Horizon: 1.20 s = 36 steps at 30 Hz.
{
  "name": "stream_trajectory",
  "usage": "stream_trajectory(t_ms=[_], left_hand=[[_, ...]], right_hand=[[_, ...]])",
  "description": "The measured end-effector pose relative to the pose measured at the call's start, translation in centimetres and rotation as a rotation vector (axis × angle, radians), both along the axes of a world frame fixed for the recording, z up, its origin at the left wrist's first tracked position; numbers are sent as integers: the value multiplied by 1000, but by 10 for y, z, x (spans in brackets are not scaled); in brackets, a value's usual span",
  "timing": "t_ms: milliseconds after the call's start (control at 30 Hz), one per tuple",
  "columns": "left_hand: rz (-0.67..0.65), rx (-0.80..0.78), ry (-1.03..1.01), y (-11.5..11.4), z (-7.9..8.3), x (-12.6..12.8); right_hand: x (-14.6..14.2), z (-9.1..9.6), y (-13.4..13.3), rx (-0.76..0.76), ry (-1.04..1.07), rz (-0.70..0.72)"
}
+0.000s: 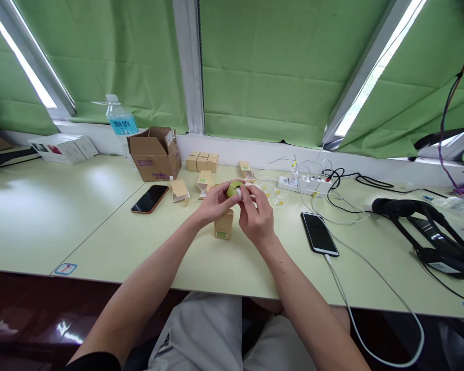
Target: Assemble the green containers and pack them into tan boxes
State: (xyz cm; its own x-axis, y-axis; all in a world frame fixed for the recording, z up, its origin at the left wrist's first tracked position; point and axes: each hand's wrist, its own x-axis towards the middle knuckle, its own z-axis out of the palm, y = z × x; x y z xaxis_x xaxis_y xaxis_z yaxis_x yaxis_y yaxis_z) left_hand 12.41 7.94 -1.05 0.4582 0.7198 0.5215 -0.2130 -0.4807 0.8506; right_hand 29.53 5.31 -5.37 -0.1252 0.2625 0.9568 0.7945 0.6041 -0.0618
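Above the middle of the table, my left hand [215, 202] has its fingers closed around a small round green-and-white object [234, 188]. My right hand [257, 215] pinches the white side of the same object with its fingertips. What kind of object it is, I cannot make out. Just below the hands a small kraft-paper box [223, 226] stands on the table, its upper part partly hidden by my fingers. Behind my left hand are two opened kraft boxes, one upright [204, 181] and one tilted [180, 190]. Small clear plastic pieces [272, 193] with yellow spots lie beyond my right hand.
A row of small kraft boxes [202, 162] and an open cardboard box [154, 154] stand at the back. Phones lie left [150, 199] and right [319, 234], the right one cabled. A power strip [305, 184] and a black headset-like frame [429, 237] are at right.
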Motion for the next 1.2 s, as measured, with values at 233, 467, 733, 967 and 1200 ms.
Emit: stream_trajectory(t_ms=[233,467,733,967,1200], left_hand=[[-103,-95,-95,3,-1,-4],[-128,-115,-123,3,-1,-4],[-100,-76,-64,3,-1,-3],[-46,-39,-33,3,-3,-3],[-54,-64,-68,7,-4,-6]], right_hand=[[1,6,-4,70,5,48],[0,8,-3,118,-30,9],[1,7,-1,110,-48,-16],[2,6,0,148,-46,10],[3,5,-1,60,34,84]])
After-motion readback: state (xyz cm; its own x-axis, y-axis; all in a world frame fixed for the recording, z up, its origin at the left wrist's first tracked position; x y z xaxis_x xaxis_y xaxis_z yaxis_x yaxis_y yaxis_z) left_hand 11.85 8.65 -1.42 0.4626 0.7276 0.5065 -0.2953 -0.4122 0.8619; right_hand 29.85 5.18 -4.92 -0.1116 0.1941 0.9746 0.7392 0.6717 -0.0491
